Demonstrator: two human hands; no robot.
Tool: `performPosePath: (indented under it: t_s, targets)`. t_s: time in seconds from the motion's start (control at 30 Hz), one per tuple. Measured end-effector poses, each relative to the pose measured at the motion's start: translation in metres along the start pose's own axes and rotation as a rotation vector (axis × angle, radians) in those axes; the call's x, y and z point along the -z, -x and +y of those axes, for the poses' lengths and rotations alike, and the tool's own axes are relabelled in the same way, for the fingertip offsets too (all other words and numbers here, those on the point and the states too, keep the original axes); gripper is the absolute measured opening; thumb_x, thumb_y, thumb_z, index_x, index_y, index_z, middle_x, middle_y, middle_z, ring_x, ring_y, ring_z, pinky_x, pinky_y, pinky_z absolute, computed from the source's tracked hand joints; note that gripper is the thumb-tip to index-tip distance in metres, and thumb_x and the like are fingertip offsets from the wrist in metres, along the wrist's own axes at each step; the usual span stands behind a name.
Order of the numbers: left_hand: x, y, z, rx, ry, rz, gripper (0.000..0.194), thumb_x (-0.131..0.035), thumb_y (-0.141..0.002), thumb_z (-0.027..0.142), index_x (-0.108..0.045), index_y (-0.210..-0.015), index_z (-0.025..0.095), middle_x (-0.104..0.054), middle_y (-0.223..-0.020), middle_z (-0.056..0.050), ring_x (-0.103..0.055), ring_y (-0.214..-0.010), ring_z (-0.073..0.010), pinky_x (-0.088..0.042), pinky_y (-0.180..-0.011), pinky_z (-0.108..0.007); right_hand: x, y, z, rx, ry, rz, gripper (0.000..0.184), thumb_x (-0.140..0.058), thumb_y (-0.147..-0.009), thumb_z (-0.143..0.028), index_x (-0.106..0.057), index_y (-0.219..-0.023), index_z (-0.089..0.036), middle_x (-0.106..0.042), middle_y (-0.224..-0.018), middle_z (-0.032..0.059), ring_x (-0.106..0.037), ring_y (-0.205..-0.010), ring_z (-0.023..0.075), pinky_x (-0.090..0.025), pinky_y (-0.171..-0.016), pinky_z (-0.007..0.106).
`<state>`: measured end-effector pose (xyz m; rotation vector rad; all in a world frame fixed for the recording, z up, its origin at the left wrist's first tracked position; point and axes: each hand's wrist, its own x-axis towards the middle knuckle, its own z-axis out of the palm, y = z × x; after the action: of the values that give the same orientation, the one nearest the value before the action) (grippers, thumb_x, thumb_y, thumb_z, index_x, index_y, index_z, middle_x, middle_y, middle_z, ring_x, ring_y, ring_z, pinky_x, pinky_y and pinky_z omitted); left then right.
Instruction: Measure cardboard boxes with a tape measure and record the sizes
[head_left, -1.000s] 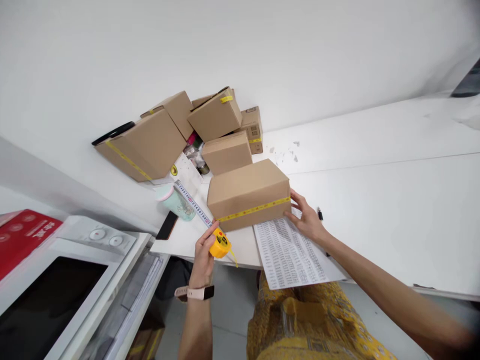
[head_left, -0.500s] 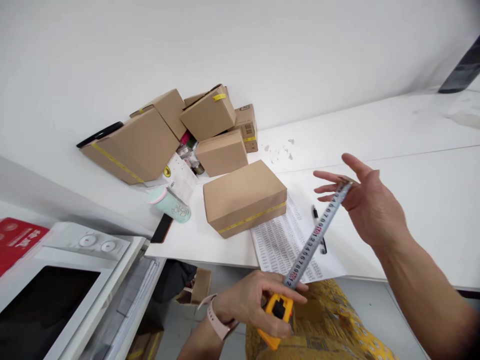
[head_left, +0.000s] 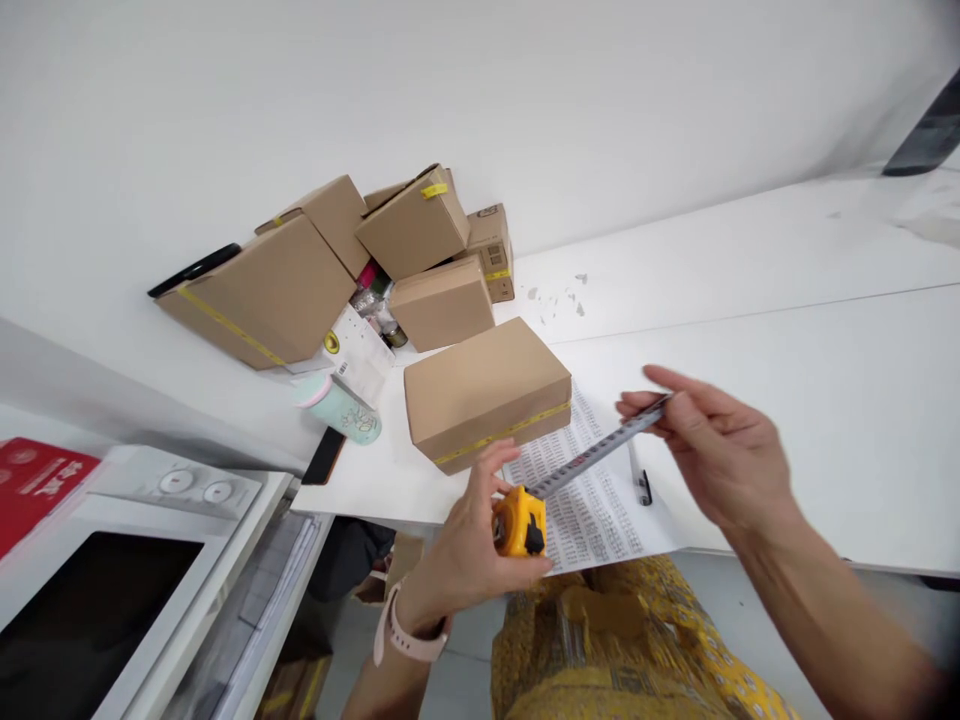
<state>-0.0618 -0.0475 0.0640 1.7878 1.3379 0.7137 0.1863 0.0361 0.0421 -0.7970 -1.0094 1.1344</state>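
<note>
Above the white printed paper sheet (head_left: 611,515), the left hand (head_left: 469,550) has thumb and fingers curled around a yellow plastic tape measure (head_left: 512,522); its long silver metal blade (head_left: 592,458) slants rightward and away from the body, its end pinched by the right hand (head_left: 731,460). Half a second ago the blade slanted more steeply and the right fingers were spread. Nearby, a closed brown cardboard box (head_left: 487,390) hides its contents.

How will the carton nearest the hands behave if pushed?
The carton should slide, not roll: it looks flat-sided and low. Probably fairly stiff: its edges look crisp. It may drag the printed sheet, which seems to run under it.
</note>
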Motion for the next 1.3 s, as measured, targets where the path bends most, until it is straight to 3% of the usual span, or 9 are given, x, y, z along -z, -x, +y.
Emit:
performPosePath:
  t_s: [0.23, 0.33, 0.43, 0.57, 0.77, 0.87, 1.03, 1.17, 1.3]
  targets:
    - [0.022, -0.037, 0.031, -0.302, -0.314, 0.123, 0.099, -0.078, -0.076, 0.023, -0.018, -0.153, 0.037, -0.026, -0.161, -0.010, -0.050, -0.131, -0.0320, -0.052, -0.102, -0.049, -0.045, 0.029, 0.032, 0.158, 0.317, -0.289, 0.025, -0.060, -0.094, -0.036, -0.075, -0.113, -0.026, -0.077, -0.108, 0.0042, -0.074, -0.096, 0.0207, -0.059, -0.084, 0.035]
    - [0.048, -0.054, 0.039, -0.326, -0.541, 0.264, 0.090, -0.073, -0.080, 0.025, -0.020, -0.152, 0.033, -0.025, -0.161, -0.011, -0.047, -0.134, -0.0336, -0.055, -0.096, -0.047, -0.014, 0.013, 0.039, 0.164, 0.617, -0.097, 0.026, -0.059, -0.093, -0.043, -0.074, -0.101, -0.023, -0.077, -0.094, 0.0046, -0.072, -0.080, 0.0201, -0.055, -0.070, 0.033]
    - [0.074, -0.076, 0.036, -0.164, -0.794, 0.365, 0.082, -0.069, -0.081, 0.025, -0.026, -0.151, 0.032, -0.023, -0.163, -0.011, -0.051, -0.130, -0.0357, -0.059, -0.086, -0.048, 0.034, -0.009, 0.055, -0.028, 1.101, 0.063, 0.027, -0.059, -0.090, -0.047, -0.066, -0.084, -0.022, -0.071, -0.074, 0.0034, -0.065, -0.064, 0.0208, -0.045, -0.059, 0.033]
    - [0.090, -0.105, 0.017, 0.015, -0.979, 0.305, 0.071, -0.062, -0.083, 0.022, -0.035, -0.149, 0.030, -0.024, -0.163, -0.010, -0.050, -0.131, -0.0379, -0.056, -0.089, -0.054, 0.071, -0.020, 0.084, -0.294, 1.537, -0.111, 0.034, -0.052, -0.092, -0.055, -0.057, -0.089, -0.021, -0.069, -0.071, 0.0072, -0.064, -0.067, 0.0264, -0.035, -0.056, 0.032]
    - [0.096, -0.129, -0.011, 0.079, -0.978, 0.166, 0.051, -0.058, -0.088, 0.024, -0.052, -0.138, 0.026, -0.041, -0.156, -0.008, -0.051, -0.132, -0.0352, -0.048, -0.102, -0.056, 0.067, -0.017, 0.102, -0.309, 1.582, -0.296, 0.026, -0.049, -0.093, -0.033, -0.058, -0.113, -0.019, -0.072, -0.087, 0.0115, -0.067, -0.076, 0.0283, -0.038, -0.060, 0.033]
    - [0.096, -0.127, -0.017, 0.041, -0.964, 0.206, 0.045, -0.059, -0.089, 0.022, -0.057, -0.134, 0.023, -0.052, -0.148, -0.009, -0.050, -0.133, -0.0336, -0.044, -0.106, -0.054, 0.078, -0.023, 0.098, -0.318, 1.367, -0.316, 0.033, -0.048, -0.089, -0.023, -0.062, -0.118, -0.017, -0.071, -0.075, 0.0085, -0.066, -0.071, 0.0264, -0.044, -0.063, 0.035]
    - [0.033, -0.097, -0.025, -0.396, -0.805, 0.593, 0.032, -0.049, -0.097, 0.022, -0.059, -0.127, 0.016, -0.060, -0.136, -0.014, -0.050, -0.133, -0.0288, -0.039, -0.112, -0.051, 0.106, -0.029, 0.076, -0.392, 0.365, -0.216, 0.039, -0.058, -0.089, -0.044, -0.066, -0.114, -0.015, -0.076, -0.098, 0.0122, -0.072, -0.094, 0.0279, -0.055, -0.084, 0.045]
    - [-0.061, -0.080, -0.050, -0.581, -0.551, 0.159, 0.029, -0.040, -0.101, 0.019, -0.062, -0.120, 0.016, -0.070, -0.121, -0.009, -0.061, -0.121, -0.0196, -0.045, -0.110, -0.038, 0.104, -0.028, 0.071, -0.316, 0.180, -0.124, 0.038, -0.078, -0.078, -0.046, -0.062, -0.100, -0.020, -0.077, -0.096, 0.0088, -0.073, -0.092, 0.0242, -0.056, -0.087, 0.042]
    - [-0.116, -0.093, -0.081, -0.311, -0.647, -0.146, 0.054, -0.047, -0.100, 0.038, -0.043, -0.146, 0.009, -0.039, -0.158, -0.016, -0.029, -0.150, -0.0276, -0.028, -0.123, -0.047, 0.087, -0.027, 0.090, -0.241, 0.257, -0.042, 0.040, -0.063, -0.088, -0.059, -0.054, -0.078, -0.021, -0.064, -0.059, -0.0010, -0.062, -0.059, 0.0141, -0.053, -0.067, 0.029]
